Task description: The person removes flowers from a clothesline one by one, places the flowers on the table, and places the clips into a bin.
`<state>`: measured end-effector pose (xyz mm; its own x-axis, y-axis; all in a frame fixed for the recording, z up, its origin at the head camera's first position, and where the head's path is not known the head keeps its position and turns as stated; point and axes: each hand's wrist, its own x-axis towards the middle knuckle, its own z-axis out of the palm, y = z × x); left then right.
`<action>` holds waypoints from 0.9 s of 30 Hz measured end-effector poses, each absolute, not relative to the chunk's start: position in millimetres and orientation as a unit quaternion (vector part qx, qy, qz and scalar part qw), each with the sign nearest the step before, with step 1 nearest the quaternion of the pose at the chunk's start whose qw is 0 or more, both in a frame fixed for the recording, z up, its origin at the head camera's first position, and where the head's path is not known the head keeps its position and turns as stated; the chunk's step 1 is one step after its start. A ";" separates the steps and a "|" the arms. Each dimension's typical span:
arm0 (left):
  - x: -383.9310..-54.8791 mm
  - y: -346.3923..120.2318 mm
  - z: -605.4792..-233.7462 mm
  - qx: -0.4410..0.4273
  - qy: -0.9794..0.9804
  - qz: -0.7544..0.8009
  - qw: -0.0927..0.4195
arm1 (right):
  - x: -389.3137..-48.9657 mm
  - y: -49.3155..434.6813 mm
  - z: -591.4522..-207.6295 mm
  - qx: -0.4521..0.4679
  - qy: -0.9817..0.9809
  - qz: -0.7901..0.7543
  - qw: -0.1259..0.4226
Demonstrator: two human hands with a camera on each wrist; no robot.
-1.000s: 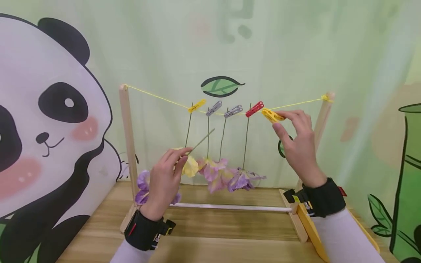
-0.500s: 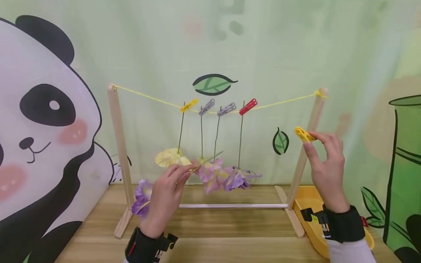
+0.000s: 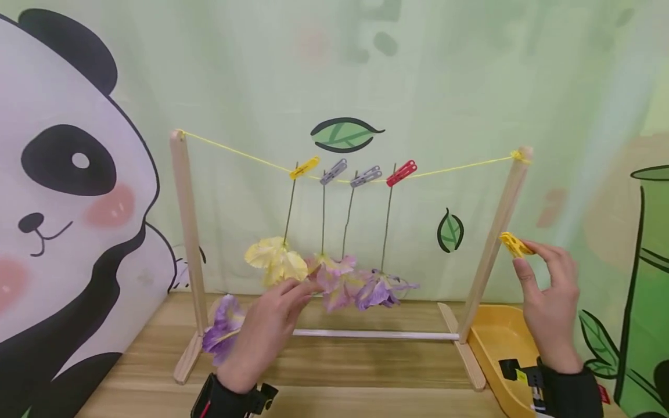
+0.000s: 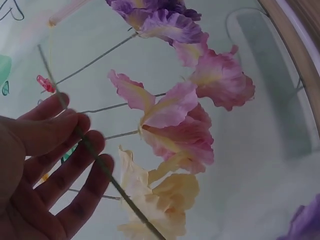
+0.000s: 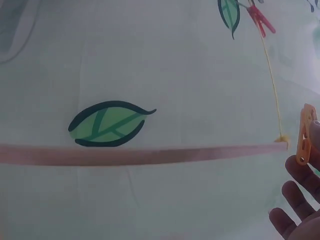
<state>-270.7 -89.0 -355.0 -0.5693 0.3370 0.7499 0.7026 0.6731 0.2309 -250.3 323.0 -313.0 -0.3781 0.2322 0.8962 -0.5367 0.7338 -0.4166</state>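
Observation:
My left hand (image 3: 272,325) pinches the green stem (image 4: 127,200) of a purple artificial flower (image 3: 225,331), whose bloom hangs near the rack's left foot. That hand is in front of the hanging flowers. Beyond the right post, my right hand (image 3: 551,302) pinches a yellow clothespin (image 3: 514,245) between thumb and fingers, apart from the string (image 3: 455,169). On the string, a yellow clothespin (image 3: 304,168), two grey ones and a red clothespin (image 3: 402,173) hold flowers upside down by their stems: a yellow flower (image 3: 277,261), pink ones (image 3: 337,276) and a purple one (image 3: 384,290).
The wooden rack's left post (image 3: 188,232) and right post (image 3: 496,244) stand on the wood-grain table (image 3: 366,400), joined low by a white rod (image 3: 376,335). A yellow tray (image 3: 502,331) lies at the right. Behind hangs a green curtain with a panda print (image 3: 73,191).
My right hand has drawn the yellow clothespin away from the string, right and down past the post. My left hand has lowered a little, and the flower's stem with it.

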 end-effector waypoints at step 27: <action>-271.6 -52.7 -397.8 -0.406 -0.893 -0.160 0.114 | -284.8 424.4 -382.2 0.030 -0.935 0.215 0.282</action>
